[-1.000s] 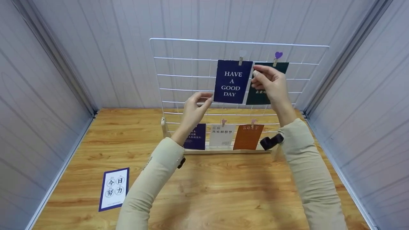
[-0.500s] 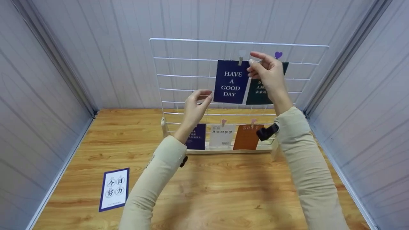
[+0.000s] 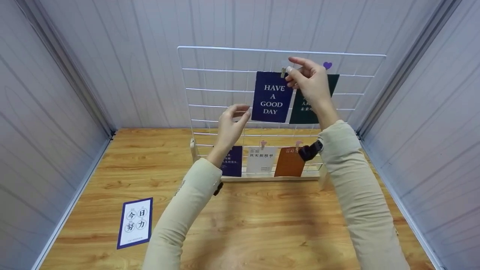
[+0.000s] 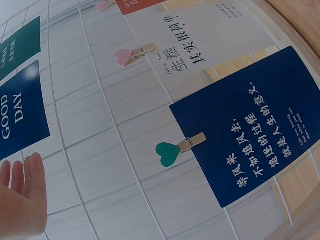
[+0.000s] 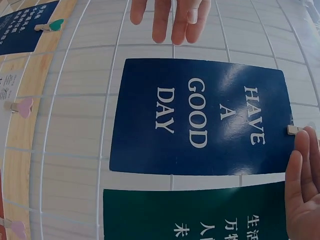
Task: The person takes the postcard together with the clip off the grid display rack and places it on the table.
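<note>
A dark blue card reading HAVE A GOOD DAY (image 3: 272, 97) hangs on the white wire grid (image 3: 217, 90) under a small wooden clothespin (image 3: 283, 72). At that clothespin are the fingertips of my right hand (image 3: 310, 78), thumb and forefinger spread apart. Contact shows at its edge in the right wrist view, but no firm pinch. My left hand (image 3: 231, 123) is raised by the card's lower left corner, fingers loosely bent and holding nothing; a narrow gap separates them in the left wrist view. Partly behind my right hand hangs a dark green card (image 3: 305, 112) with a purple heart clip (image 3: 327, 65).
Lower on the grid hang another blue card (image 4: 245, 127) on a green heart clip (image 4: 168, 154), a white card (image 3: 260, 160) and an orange card (image 3: 289, 162) on pink heart clips. A blue-bordered white card (image 3: 135, 223) lies on the wooden tabletop (image 3: 247, 221) at left.
My right hand has moved left and up, from the blue card's right edge to the clothespin at its top. The left hand stays nearly still, and the cards hang as before.
</note>
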`<action>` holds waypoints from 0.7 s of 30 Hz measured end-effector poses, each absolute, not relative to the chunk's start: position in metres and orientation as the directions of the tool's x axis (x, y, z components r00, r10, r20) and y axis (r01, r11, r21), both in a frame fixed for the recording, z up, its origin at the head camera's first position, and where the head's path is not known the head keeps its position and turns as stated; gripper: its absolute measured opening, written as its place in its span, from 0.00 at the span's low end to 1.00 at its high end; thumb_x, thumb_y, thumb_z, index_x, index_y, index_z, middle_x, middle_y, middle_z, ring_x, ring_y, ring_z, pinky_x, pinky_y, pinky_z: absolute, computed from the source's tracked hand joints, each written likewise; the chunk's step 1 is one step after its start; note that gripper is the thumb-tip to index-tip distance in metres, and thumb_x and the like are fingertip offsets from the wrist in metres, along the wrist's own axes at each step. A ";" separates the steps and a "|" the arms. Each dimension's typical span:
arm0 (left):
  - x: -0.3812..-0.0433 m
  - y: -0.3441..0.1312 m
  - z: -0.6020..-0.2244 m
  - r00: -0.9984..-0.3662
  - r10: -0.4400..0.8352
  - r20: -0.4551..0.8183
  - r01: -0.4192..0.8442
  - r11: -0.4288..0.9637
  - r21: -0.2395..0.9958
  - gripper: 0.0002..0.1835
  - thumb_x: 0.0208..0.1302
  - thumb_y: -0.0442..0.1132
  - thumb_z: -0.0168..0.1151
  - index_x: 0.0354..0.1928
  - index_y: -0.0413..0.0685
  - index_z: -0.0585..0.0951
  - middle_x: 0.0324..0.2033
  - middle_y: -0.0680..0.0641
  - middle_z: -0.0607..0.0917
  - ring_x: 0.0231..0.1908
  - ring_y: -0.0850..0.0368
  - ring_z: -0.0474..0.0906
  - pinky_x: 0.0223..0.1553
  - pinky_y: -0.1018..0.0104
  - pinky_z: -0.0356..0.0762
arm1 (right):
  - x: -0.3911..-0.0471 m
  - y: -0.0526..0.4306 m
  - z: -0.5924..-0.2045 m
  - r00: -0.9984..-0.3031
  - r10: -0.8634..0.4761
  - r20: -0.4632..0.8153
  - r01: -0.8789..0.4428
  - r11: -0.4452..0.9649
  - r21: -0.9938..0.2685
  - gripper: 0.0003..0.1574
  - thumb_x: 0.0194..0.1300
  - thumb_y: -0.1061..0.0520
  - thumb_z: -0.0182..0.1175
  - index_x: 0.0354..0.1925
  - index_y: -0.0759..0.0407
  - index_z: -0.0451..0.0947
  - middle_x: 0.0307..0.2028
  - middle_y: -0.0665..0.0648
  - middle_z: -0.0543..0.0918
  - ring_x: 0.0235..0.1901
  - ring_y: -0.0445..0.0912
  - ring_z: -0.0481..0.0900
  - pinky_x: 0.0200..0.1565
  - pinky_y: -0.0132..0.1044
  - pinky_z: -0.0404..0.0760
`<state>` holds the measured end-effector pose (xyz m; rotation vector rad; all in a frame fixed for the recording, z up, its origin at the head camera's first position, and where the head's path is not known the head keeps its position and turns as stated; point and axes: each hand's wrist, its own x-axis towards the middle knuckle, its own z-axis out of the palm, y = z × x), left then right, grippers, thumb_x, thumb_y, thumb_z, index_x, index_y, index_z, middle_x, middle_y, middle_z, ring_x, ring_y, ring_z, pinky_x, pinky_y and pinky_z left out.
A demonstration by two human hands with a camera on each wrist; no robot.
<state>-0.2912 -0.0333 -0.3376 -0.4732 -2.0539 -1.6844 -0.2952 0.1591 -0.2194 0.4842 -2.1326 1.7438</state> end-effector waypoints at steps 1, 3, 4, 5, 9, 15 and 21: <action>-0.292 -0.033 -0.338 -0.844 -0.018 0.536 0.521 0.203 0.829 0.11 0.58 0.33 0.56 0.42 0.34 0.77 0.38 0.43 0.79 0.38 0.55 0.76 0.38 0.70 0.74 | -0.295 0.158 -0.219 -0.881 -0.051 0.471 -0.471 0.203 -0.858 0.19 0.59 0.62 0.56 0.51 0.63 0.73 0.25 0.60 0.77 0.24 0.47 0.75 0.30 0.32 0.75; -0.292 -0.033 -0.338 -0.841 -0.030 0.540 0.522 0.212 0.826 0.11 0.58 0.33 0.56 0.41 0.34 0.77 0.38 0.43 0.80 0.37 0.55 0.76 0.37 0.71 0.74 | -0.298 0.157 -0.218 -0.876 -0.065 0.477 -0.478 0.236 -0.846 0.20 0.60 0.62 0.56 0.52 0.63 0.72 0.26 0.60 0.78 0.24 0.47 0.75 0.29 0.32 0.74; -0.292 -0.033 -0.338 -0.839 -0.034 0.543 0.525 0.216 0.823 0.11 0.58 0.33 0.57 0.41 0.33 0.77 0.37 0.43 0.80 0.37 0.54 0.77 0.37 0.70 0.74 | -0.300 0.157 -0.219 -0.875 -0.069 0.479 -0.479 0.256 -0.839 0.20 0.60 0.62 0.56 0.52 0.63 0.72 0.26 0.59 0.78 0.24 0.46 0.75 0.29 0.31 0.75; -0.292 -0.033 -0.338 -0.837 -0.036 0.546 0.526 0.219 0.822 0.11 0.57 0.33 0.57 0.40 0.33 0.78 0.37 0.43 0.80 0.37 0.54 0.77 0.37 0.70 0.74 | -0.303 0.157 -0.220 -0.873 -0.074 0.481 -0.482 0.277 -0.832 0.20 0.60 0.61 0.55 0.52 0.62 0.72 0.26 0.59 0.78 0.24 0.46 0.75 0.29 0.31 0.75; -0.293 -0.032 -0.339 -0.833 -0.046 0.551 0.525 0.248 0.814 0.10 0.57 0.33 0.57 0.39 0.34 0.78 0.36 0.43 0.81 0.36 0.54 0.77 0.37 0.70 0.75 | -0.309 0.155 -0.222 -0.875 -0.082 0.478 -0.474 0.351 -0.807 0.20 0.62 0.59 0.54 0.53 0.60 0.71 0.26 0.58 0.78 0.25 0.46 0.75 0.30 0.31 0.75; -0.293 -0.032 -0.340 -0.847 -0.057 0.528 0.499 0.258 0.828 0.10 0.57 0.32 0.57 0.40 0.35 0.78 0.36 0.43 0.81 0.36 0.54 0.77 0.37 0.70 0.74 | -0.309 0.150 -0.224 -0.889 -0.094 0.448 -0.448 0.378 -0.810 0.22 0.63 0.58 0.52 0.56 0.58 0.68 0.27 0.58 0.78 0.26 0.46 0.76 0.32 0.32 0.76; -0.292 -0.031 -0.340 -0.855 -0.051 0.516 0.485 0.272 0.831 0.10 0.57 0.33 0.57 0.40 0.35 0.78 0.37 0.43 0.80 0.37 0.54 0.77 0.39 0.70 0.73 | -0.308 0.149 -0.223 -0.907 -0.086 0.412 -0.418 0.303 -0.857 0.22 0.63 0.60 0.52 0.56 0.61 0.68 0.25 0.57 0.78 0.25 0.47 0.76 0.31 0.32 0.76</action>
